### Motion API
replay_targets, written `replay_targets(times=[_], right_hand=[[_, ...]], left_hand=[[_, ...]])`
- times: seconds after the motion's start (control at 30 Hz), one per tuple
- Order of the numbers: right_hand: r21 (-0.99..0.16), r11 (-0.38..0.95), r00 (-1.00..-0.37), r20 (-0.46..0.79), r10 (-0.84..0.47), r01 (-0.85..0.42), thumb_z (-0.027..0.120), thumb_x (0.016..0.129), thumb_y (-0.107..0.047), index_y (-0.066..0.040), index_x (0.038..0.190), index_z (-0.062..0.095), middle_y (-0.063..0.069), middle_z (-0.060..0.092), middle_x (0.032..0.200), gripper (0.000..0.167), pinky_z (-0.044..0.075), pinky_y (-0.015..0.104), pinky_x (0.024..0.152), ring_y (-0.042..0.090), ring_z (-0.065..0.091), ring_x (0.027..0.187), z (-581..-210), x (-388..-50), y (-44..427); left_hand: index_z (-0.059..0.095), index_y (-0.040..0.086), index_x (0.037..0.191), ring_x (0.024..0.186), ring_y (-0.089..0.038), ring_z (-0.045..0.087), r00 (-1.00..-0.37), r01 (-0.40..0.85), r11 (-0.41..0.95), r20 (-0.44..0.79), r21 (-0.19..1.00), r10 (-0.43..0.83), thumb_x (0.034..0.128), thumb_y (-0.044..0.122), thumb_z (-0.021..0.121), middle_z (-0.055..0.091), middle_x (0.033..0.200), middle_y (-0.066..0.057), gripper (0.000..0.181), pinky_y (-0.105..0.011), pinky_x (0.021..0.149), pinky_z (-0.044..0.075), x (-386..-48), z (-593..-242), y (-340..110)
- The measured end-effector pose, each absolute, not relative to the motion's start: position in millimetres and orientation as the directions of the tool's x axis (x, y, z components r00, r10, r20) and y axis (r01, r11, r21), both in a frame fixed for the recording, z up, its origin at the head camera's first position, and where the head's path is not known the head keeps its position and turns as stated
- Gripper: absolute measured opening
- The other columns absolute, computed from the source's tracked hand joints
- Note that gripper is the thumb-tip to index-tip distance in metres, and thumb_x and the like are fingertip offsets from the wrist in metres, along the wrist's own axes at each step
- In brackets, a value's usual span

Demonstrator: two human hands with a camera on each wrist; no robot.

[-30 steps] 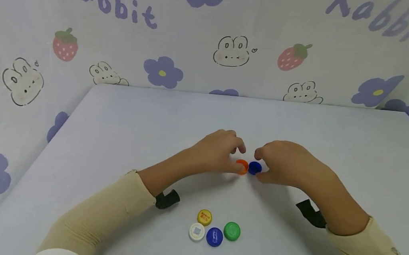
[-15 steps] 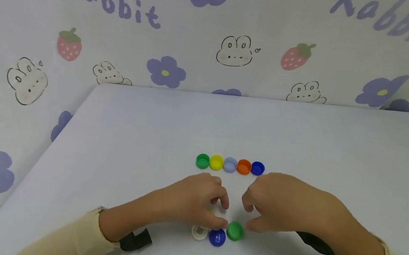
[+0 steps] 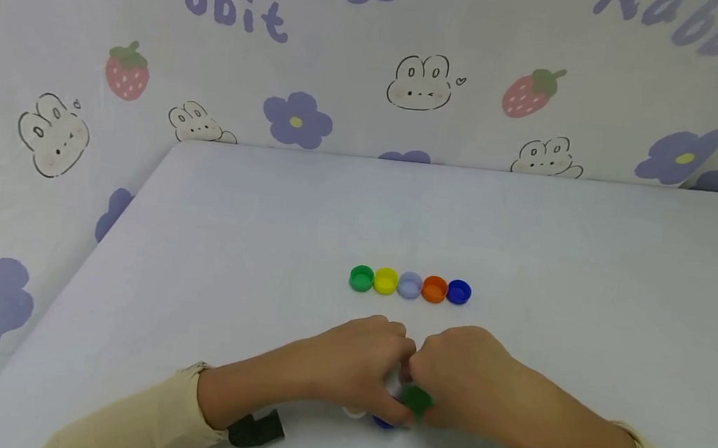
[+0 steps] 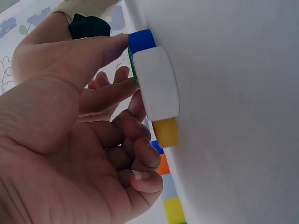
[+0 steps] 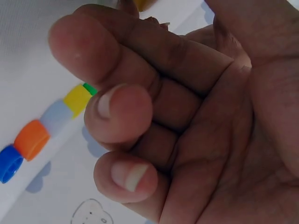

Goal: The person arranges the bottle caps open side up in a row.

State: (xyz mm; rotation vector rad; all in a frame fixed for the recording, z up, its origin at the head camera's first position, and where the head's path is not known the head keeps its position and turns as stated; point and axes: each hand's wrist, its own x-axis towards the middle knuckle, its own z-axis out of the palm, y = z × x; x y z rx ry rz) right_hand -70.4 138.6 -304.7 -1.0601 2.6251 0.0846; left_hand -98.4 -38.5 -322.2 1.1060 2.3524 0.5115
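Both hands have closed in since half a second ago: the gap around the green cap [image 3: 416, 400] is nearly gone, and that cap, flat on the table then, now shows tilted and motion-blurred between the fingertips, at 6 o'clock from the cap row. Right hand [image 3: 470, 377], 2 o'clock of it, has fingers and thumb curled around the cap. Left hand [image 3: 354, 364], 10 o'clock, has thumb tip right by it; can't tell if it grips too. Its other fingers curl loosely in the left wrist view. Blue cap [image 3: 384, 423] at 8 o'clock, partly under the left thumb in the head view, contact unclear. White cap [image 4: 159, 84] just beyond, about 9 o'clock, mostly hidden from the head. Left wrist view puts the yellow cap [image 4: 167, 132] at 6 o'clock of the white one. Far row, hollow side up, touching, 11 o'clock to just past 12: second green cap [image 3: 362, 278], bright yellow cap [image 3: 385, 281], pale lilac cap [image 3: 410, 285], orange cap [image 3: 434, 289], dark blue cap [image 3: 458, 292]. White table [image 3: 257, 230] under all. Beige sleeves [image 3: 142, 404], black strap [image 3: 257, 430] at 4 o'clock of the left cuff. Rabbit-print cloth [image 3: 232, 66] at 12.
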Motion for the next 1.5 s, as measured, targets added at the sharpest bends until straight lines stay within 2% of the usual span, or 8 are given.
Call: replay_targets(times=[0.3,0.5,0.8,0.97,1.1,1.3,1.4,1.5], right_hand=[[-0.101,0.698,-0.654,-0.277,-0.704,-0.709,0.093,0.074,-0.027,-0.016,0.07,0.065,-0.008,0.043,0.056,0.03,0.035,0.022,0.048,0.009,0.038,0.051,-308,-71,135],[-0.119,0.678,-0.638,-0.255,-0.726,-0.725,0.091,0.074,-0.024,-0.017,0.064,0.058,-0.007,0.038,0.054,0.036,0.026,0.022,0.047,0.009,0.033,0.05,-309,-72,136],[-0.169,0.666,-0.62,-0.256,-0.742,-0.727,0.089,0.074,-0.021,-0.019,0.062,0.051,-0.009,0.034,0.055,0.04,0.025,0.022,0.048,0.007,0.032,0.051,-301,-75,138],[-0.223,0.703,-0.645,-0.284,-0.709,-0.675,0.086,0.077,-0.023,-0.02,0.074,0.061,-0.012,0.043,0.06,0.026,0.036,0.023,0.052,0.007,0.041,0.056,-287,-80,143],[-0.22,0.706,-0.674,-0.211,-0.708,-0.673,0.085,0.079,-0.028,-0.022,0.09,0.069,-0.015,0.05,0.069,0.02,0.044,0.024,0.058,0.005,0.046,0.063,-271,-84,151],[-0.251,0.622,-0.654,0.071,-0.753,-0.742,0.083,0.081,-0.025,-0.025,0.091,0.07,-0.018,0.054,0.079,0.017,0.046,0.024,0.06,0.002,0.05,0.072,-257,-93,172],[-0.302,0.613,-0.671,0.149,-0.726,-0.73,0.085,0.081,-0.024,-0.024,0.096,0.072,-0.018,0.057,0.083,0.019,0.049,0.024,0.064,0.002,0.053,0.077,-252,-98,177],[-0.402,0.6,-0.703,0.185,-0.687,-0.692,0.084,0.083,-0.022,-0.022,0.098,0.072,-0.017,0.057,0.084,0.02,0.051,0.025,0.066,0.004,0.054,0.078,-250,-104,177]], left_hand=[[0.074,0.022,0.095,0.078,-0.005,0.054,-0.536,0.566,0.604,-0.305,0.562,0.787,0.0796,0.04,0.088,0.06,0.078,0.015,0.028,-0.02,0.067,0.045,-102,-325,-34],[0.072,0.022,0.089,0.076,-0.004,0.055,-0.529,0.564,0.583,-0.285,0.585,0.799,0.0804,0.037,0.088,0.061,0.076,0.014,0.023,-0.019,0.066,0.046,-103,-326,-35],[0.072,0.022,0.089,0.075,-0.004,0.055,-0.543,0.551,0.59,-0.284,0.59,0.79,0.08,0.036,0.088,0.062,0.075,0.014,0.023,-0.019,0.066,0.045,-104,-323,-35],[0.069,0.018,0.094,0.075,-0.007,0.051,-0.588,0.557,0.609,-0.25,0.565,0.769,0.0812,0.035,0.086,0.058,0.078,0.009,0.027,-0.02,0.063,0.043,-104,-314,-39],[0.07,0.016,0.105,0.081,-0.008,0.051,-0.63,0.575,0.6,-0.167,0.556,0.759,0.085,0.032,0.083,0.059,0.088,0.005,0.029,-0.02,0.066,0.046,-104,-301,-45],[0.067,0.015,0.114,0.091,-0.017,0.054,-0.677,0.59,0.507,0.042,0.628,0.735,0.0862,0.028,0.084,0.057,0.096,0.002,0.036,-0.025,0.072,0.045,-106,-291,-53],[0.064,0.014,0.115,0.092,-0.016,0.052,-0.694,0.615,0.444,0.18,0.651,0.697,0.0852,0.026,0.085,0.053,0.095,0.004,0.039,-0.027,0.075,0.046,-107,-292,-54],[0.063,0.012,0.114,0.091,-0.012,0.05,-0.692,0.662,0.385,0.327,0.643,0.644,0.0838,0.021,0.086,0.052,0.094,0.005,0.039,-0.025,0.078,0.047,-109,-294,-54]])
